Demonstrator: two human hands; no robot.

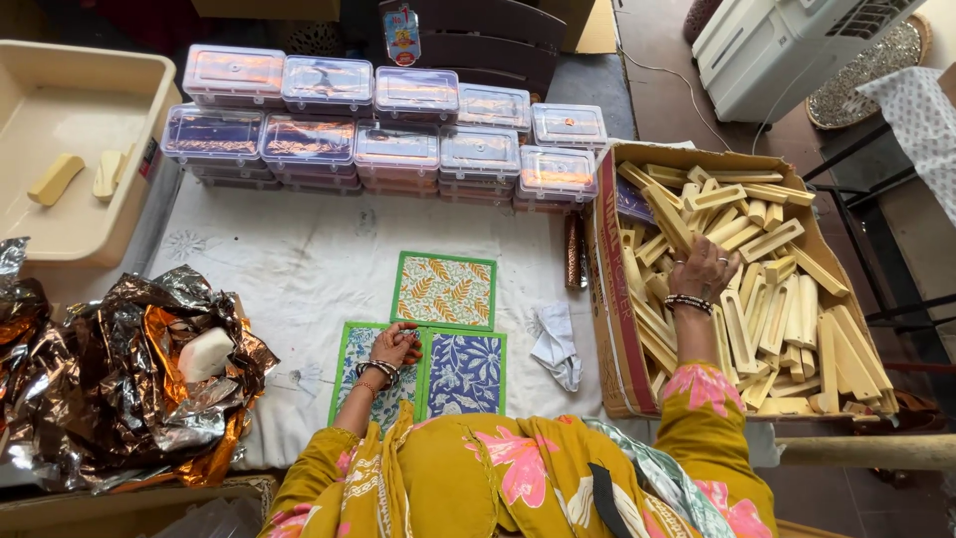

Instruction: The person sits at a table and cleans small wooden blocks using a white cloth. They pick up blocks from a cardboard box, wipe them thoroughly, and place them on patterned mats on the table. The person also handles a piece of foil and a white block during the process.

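My right hand (703,267) reaches into a cardboard box (609,289) full of pale yellow grooved wooden pieces (772,319); its fingers rest on them, and I cannot tell whether it grips one. My left hand (395,345) lies with curled fingers on a green-bordered patterned tile (354,374), one of three flat printed tiles on the white cloth. A blue floral tile (465,374) lies beside it and a yellow leaf-patterned tile (444,289) above. Both wrists wear bangles.
Stacks of clear lidded plastic boxes (398,134) line the far side of the cloth. A beige tray (70,149) with two soap-like bars stands at far left. Crumpled copper foil (110,369) with a white bar lies left. A white crumpled cloth (556,344) sits near the box.
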